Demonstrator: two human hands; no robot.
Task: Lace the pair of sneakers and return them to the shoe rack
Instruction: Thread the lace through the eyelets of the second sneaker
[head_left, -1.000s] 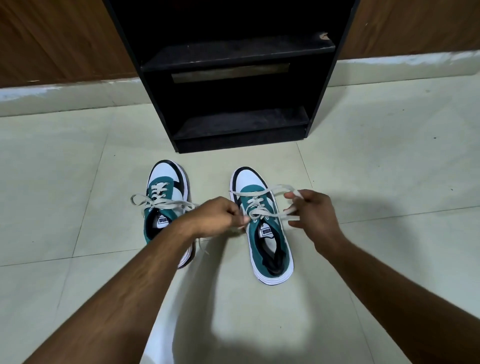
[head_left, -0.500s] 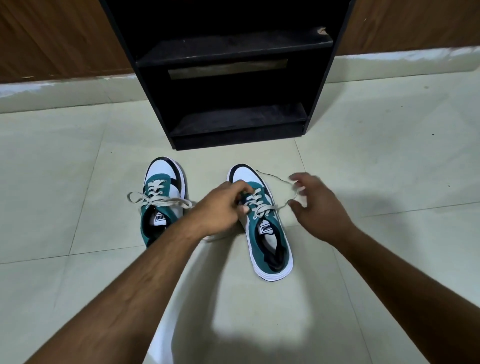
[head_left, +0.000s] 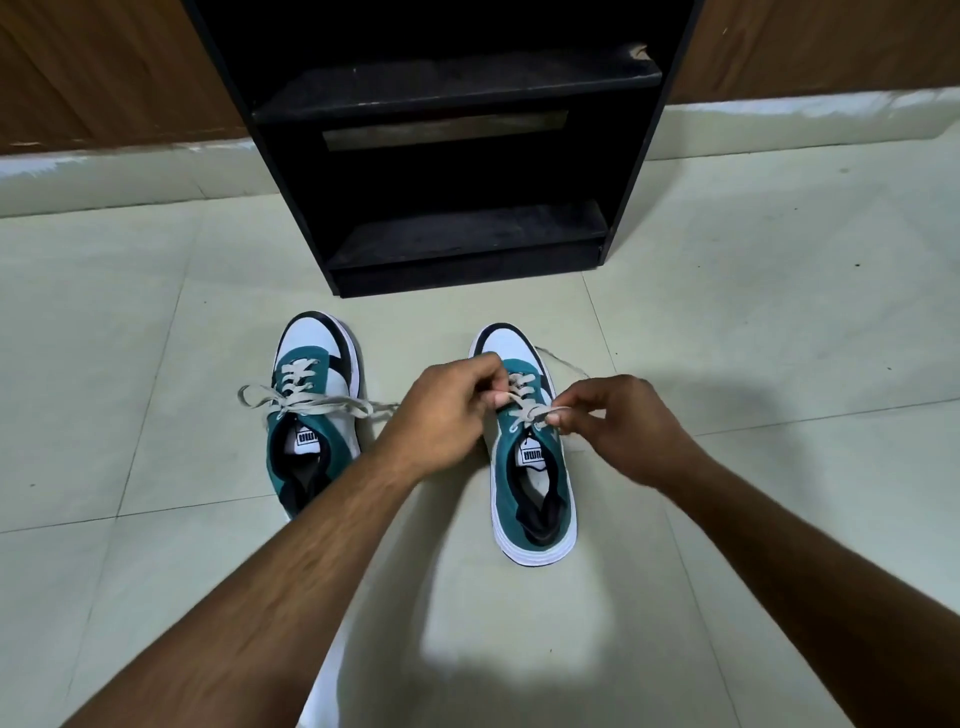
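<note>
head view: my right hand (head_left: 621, 426), spread wide half a second ago, has come back and now pinches the lace (head_left: 524, 413) at the right sneaker (head_left: 530, 467); my left hand (head_left: 447, 410) pinches it too. lacing goes on; the shoe rack (head_left: 457, 156) waits. tongue label reads puma, upside down.

Pale tiled floor (head_left: 779, 270) meets a brown wood-panelled wall (head_left: 104, 67).
</note>
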